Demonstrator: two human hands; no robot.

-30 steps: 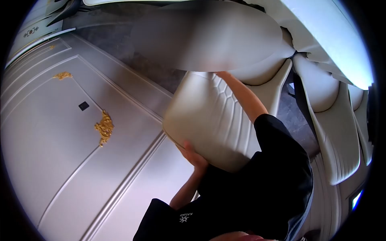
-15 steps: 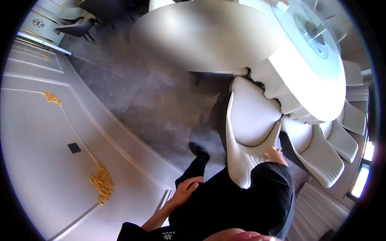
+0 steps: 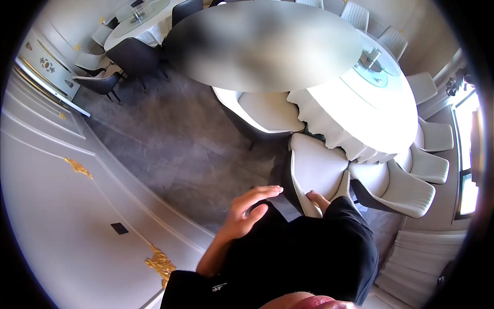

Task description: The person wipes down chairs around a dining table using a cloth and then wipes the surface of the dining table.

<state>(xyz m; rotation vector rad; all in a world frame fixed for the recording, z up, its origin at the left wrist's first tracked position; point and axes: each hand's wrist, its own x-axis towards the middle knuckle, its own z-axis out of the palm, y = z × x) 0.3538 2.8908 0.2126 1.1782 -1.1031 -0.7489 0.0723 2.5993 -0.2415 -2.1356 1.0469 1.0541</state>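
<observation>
Pale panelled wall [image 3: 72, 190] on my left with fancy gold trim [image 3: 160, 263] stuck to it, and a greyish marbled floor [image 3: 164, 134]. There's a big round table [image 3: 375, 116] under white cloth [image 3: 323, 126], a second table [image 3: 131, 32] further back, plus daylight blasting through the window [image 3: 466, 149] on my right, near a white curtain [image 3: 414, 262].

This looks like a restaurant dining room to me. Padded chairs [image 3: 318, 164] ring a white-clothed round table [image 3: 378, 123] with a glass turntable [image 3: 378, 78], a second clothed table [image 3: 153, 35] stands beyond, and gilt mouldings [image 3: 161, 263] dress the wall [image 3: 67, 216].
</observation>
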